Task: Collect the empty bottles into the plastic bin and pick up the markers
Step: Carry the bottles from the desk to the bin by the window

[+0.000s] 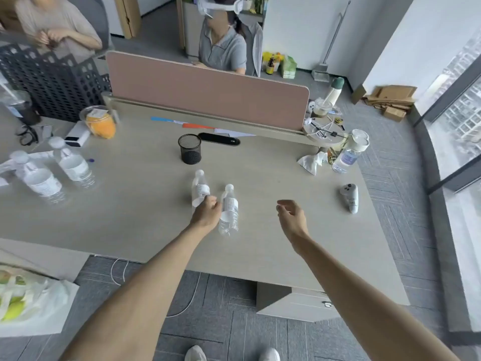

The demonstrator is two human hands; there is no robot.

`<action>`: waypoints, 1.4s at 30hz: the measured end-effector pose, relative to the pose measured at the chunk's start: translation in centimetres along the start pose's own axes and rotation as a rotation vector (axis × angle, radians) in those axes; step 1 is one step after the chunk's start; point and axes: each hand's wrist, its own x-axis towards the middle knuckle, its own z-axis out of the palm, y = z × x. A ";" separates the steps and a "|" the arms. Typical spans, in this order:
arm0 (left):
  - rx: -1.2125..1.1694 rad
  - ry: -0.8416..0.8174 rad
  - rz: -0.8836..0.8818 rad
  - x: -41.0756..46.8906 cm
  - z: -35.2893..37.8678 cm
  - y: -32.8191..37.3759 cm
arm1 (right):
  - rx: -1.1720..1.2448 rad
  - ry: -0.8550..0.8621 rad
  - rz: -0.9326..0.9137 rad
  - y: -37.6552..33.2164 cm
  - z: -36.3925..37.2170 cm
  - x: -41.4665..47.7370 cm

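Two clear water bottles stand mid-bench: the rear bottle (pixel 200 183) and, just at its 4 o'clock, the front bottle (pixel 229 212). On my feed the left hand (pixel 207 213) sits between them, its fingers curled round the rear bottle's lower half, which the hand hides. I cannot tell whether its thumb side touches the front bottle. The right hand (pixel 292 217), at 3 o'clock of the pair, hovers over the bench (pixel 130 217) with its fingers loosely curled, grasping nothing.

At 12 o'clock stands a black mesh pen cup (pixel 190 149). At 9 o'clock a pair of labelled bottles (pixel 73 165) looks blurred. Beside them is a purple speck (pixel 91 160), too small for me to identify. At 2 o'clock a capped bottle (pixel 346 157) stands by a crumpled tissue (pixel 312 161), and a white controller (pixel 350 196) lies nearer. At 8 o'clock a white bag (pixel 39 303) is cut off by the frame edge.
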 end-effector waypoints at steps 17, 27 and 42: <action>0.380 0.083 -0.284 11.7 9.8 1.0 | -0.133 -0.101 0.002 7.0 1.6 11.9; 0.145 0.191 -0.452 10.6 10.6 1.9 | -0.159 -0.189 -0.016 5.7 1.0 13.7; -0.397 0.532 -0.293 -1.3 0.8 -0.1 | -0.157 -0.458 -0.220 2.5 5.7 8.6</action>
